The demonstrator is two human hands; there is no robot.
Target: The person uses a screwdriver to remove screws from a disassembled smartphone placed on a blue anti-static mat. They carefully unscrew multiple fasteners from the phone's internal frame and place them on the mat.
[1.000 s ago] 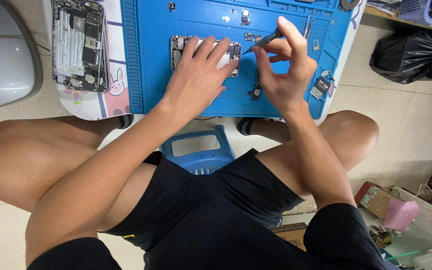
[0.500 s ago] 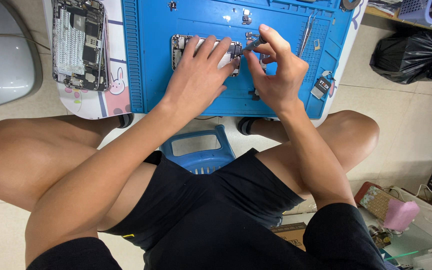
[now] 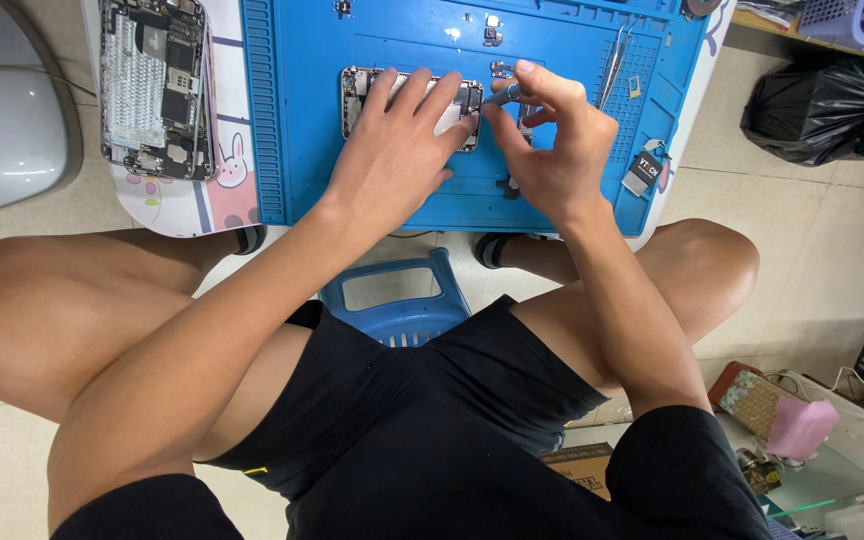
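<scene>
An opened phone body [image 3: 360, 92] lies on a blue work mat [image 3: 297, 120] on a low table. My left hand [image 3: 397, 150] rests flat on it, fingers spread over most of the phone. My right hand [image 3: 552, 140] pinches a thin screwdriver [image 3: 502, 96] whose tip meets the phone's right end, next to my left fingertips. Small loose parts [image 3: 492, 30] lie on the mat beyond the phone.
A second opened phone [image 3: 155, 85] lies on the white table part at the left. Tweezers [image 3: 614, 62] and a small tag [image 3: 644, 170] sit on the mat's right side. A blue stool [image 3: 397, 300] is between my knees. A black bag [image 3: 832, 105] lies at the right.
My right hand has come down and leftward with the screwdriver, from raised above the mat to the phone's right end. My left hand has stayed on the phone.
</scene>
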